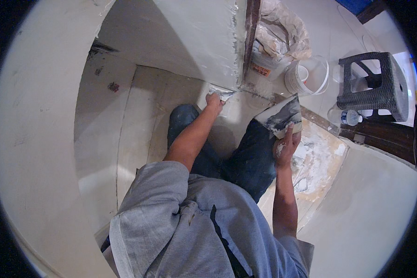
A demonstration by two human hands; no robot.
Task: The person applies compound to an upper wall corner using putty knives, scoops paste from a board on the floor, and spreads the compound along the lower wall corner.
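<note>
My left hand (213,100) reaches forward, its fingers closed on a putty knife (223,94). That blade is at the foot of the wall (204,39), near the wall's right-hand corner. My right hand (286,147) is wrapped round the near edge of a wide flat filling blade (282,116), held over my right knee. White and grey paste is smeared on its face. White smudges show on the fingers of that hand. Both handles are mostly hidden.
White paste spatters a tan board (317,162) on the floor at my right. Beyond the dark door frame (250,34) stand a bucket with a crumpled paper sack (282,34) and a white bucket (317,76). A dark woven-pattern stool (373,88) and a plastic bottle (350,117) are further right.
</note>
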